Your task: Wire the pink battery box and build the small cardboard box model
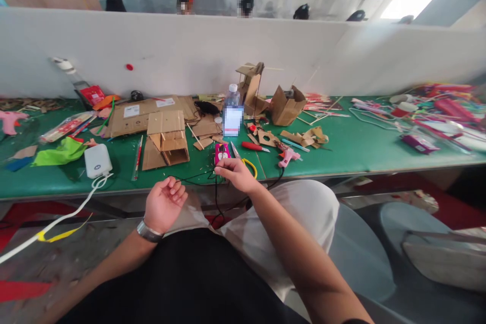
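My right hand (237,174) is just over the front edge of the green table, with thumb and index finger pinched on a thin black cord (197,176). To its left, my left hand (166,203) is palm up with curled fingers, and the cord's other stretch runs to its fingertips. Slack black cord hangs below the right hand between the knees. Right behind that hand lies a small magenta packet (222,153). Beside it are yellow-handled scissors (249,166), partly covered by the hand, and a red-handled knife (255,147).
A cardboard box structure (167,136) stands left of the packet. Farther left is a white device (97,161) with a cable. A phone (233,121) leans on a bottle (233,93). At right lie a pink glue gun (289,156), cardboard scraps and a cardboard container (287,107).
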The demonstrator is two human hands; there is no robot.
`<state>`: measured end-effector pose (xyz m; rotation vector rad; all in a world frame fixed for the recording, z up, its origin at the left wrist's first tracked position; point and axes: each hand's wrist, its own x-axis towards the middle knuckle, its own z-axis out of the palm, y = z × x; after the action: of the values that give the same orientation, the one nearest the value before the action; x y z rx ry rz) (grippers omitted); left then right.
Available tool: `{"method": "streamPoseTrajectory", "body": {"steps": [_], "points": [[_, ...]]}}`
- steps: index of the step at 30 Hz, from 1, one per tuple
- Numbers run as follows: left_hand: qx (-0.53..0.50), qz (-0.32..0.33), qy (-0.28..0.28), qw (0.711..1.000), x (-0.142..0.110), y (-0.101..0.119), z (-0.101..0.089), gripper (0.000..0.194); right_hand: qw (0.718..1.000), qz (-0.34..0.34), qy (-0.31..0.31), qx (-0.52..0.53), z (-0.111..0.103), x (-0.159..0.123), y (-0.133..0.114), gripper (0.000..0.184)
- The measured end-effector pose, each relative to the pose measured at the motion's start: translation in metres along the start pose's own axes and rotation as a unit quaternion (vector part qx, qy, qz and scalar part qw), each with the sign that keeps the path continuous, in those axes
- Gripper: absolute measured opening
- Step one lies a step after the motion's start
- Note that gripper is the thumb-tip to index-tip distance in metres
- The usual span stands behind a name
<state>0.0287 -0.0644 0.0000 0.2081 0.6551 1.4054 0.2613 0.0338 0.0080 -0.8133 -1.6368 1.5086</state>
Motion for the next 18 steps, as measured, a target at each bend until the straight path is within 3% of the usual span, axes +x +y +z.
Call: {"method": "streamPoseTrajectory", "body": {"steps": [11,18], "points": [[0.024,0.041,0.047,0.998,0.011,0.017,-0.019,0.032,0.984,-0.005,0.131,0.122,-0.010,0.003,0.001,0.058],[0.036,0.094,0.087,0.991,0.017,0.042,-0.021,0.030,0.959,-0.055,0.231,0.157,-0.027,0.007,-0.006,0.059]]}}
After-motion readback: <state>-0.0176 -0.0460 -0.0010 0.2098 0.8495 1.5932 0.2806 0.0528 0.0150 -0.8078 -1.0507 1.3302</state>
